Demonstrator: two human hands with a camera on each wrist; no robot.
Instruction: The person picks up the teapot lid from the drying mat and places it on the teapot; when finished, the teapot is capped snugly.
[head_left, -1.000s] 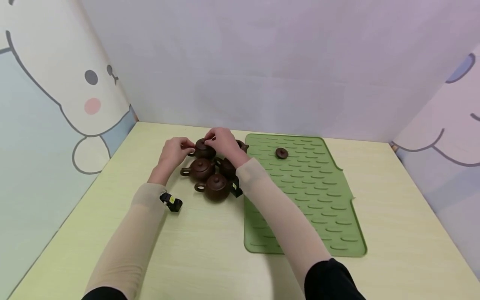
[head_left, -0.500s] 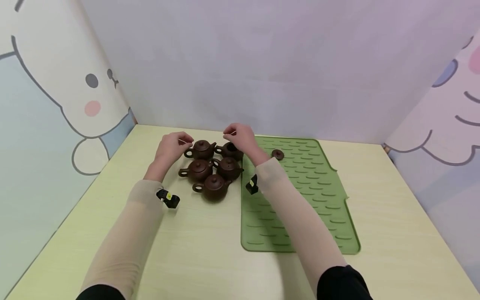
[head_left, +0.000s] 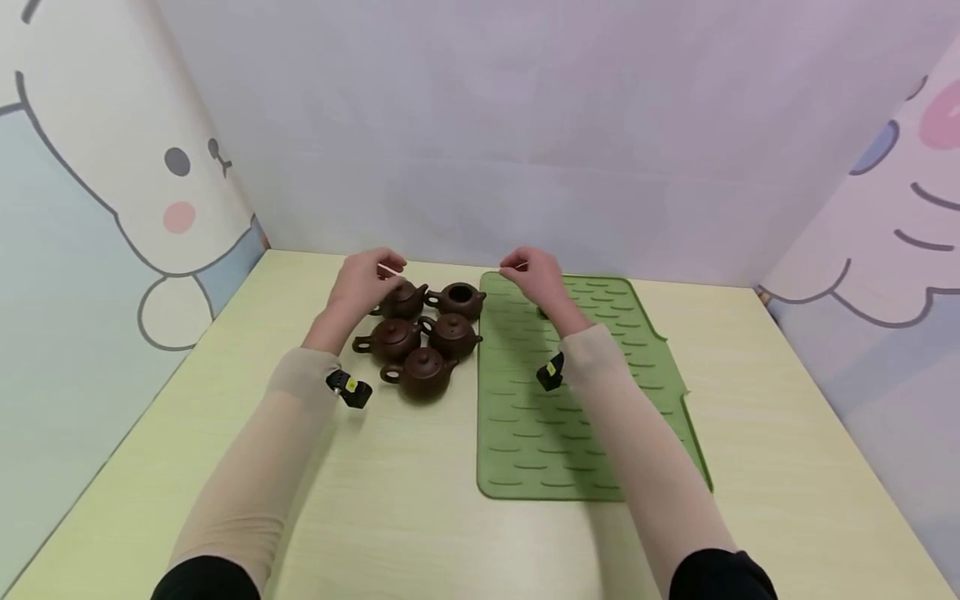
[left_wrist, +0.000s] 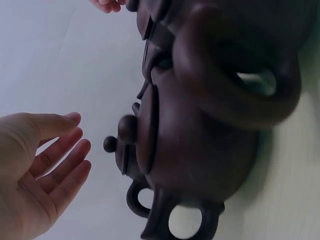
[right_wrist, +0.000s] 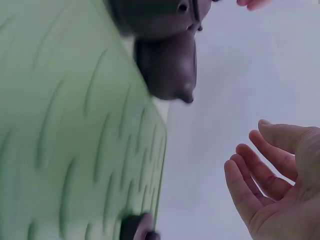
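Several dark brown teapots stand clustered on the left of the table. My left hand (head_left: 366, 282), fingers loosely bent and holding nothing, is over the handle side of the back-left teapot (head_left: 407, 302), partly covering it. Beside that, the back-right teapot (head_left: 461, 303) shows an uncovered round opening. The middle-left teapot (head_left: 395, 340), middle-right teapot (head_left: 452, 335) and front teapot (head_left: 424, 372) have lids on. Above the green mat (head_left: 517, 417), my right hand (head_left: 536, 277) hangs with nothing in its relaxed fingers. A loose lid (right_wrist: 136, 227) lies on the mat, mostly hidden behind that hand in the head view.
The pale wooden table (head_left: 390, 500) extends around the mat and the teapots. A plain light wall (head_left: 480, 167) rises behind, with cartoon-printed panels on both sides. A small black wrist camera (head_left: 349, 389) sits on the left sleeve.
My right hand has left the back-left teapot's lid and moved right, over the mat. My left hand has come off that teapot's handle and shifted slightly up and right.
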